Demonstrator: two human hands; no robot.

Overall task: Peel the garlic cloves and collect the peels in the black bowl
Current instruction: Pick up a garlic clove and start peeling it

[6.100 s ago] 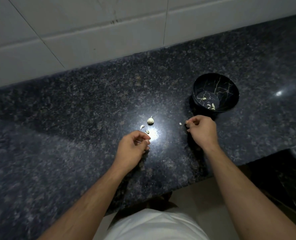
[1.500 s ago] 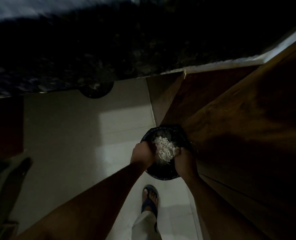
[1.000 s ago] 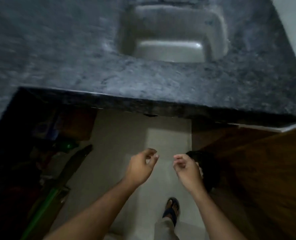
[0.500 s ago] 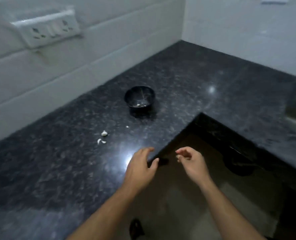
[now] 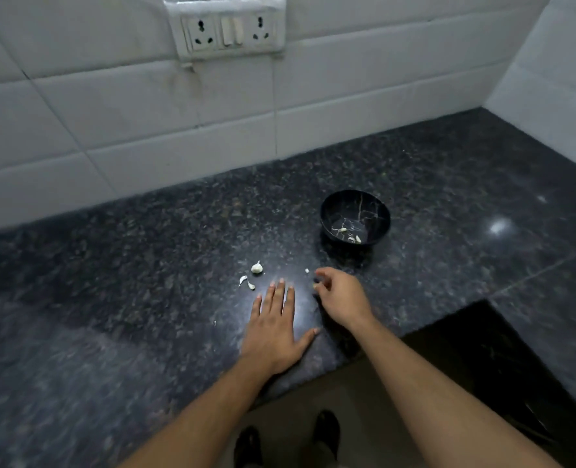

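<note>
While the left hand (image 5: 273, 329) is lying flat and released on the counter (image 5: 111, 265), the right hand (image 5: 338, 293) is curling loosely beside it; whether it is pinching anything, I cannot tell. Head view: clove (image 5: 256, 267) sitting just left of the hands, two scraps (image 5: 246, 282) near it, a fleck (image 5: 307, 270) right. Bowl (image 5: 377, 206) standing far right, holding few peels. Risk: light scraps are lying loose, so a sweeping palm could be scattering them off the near edge.

Black bowl (image 5: 354, 211) with gold veining, speckled dark granite counter (image 5: 144, 251), white wall tiles (image 5: 111, 113)
</note>
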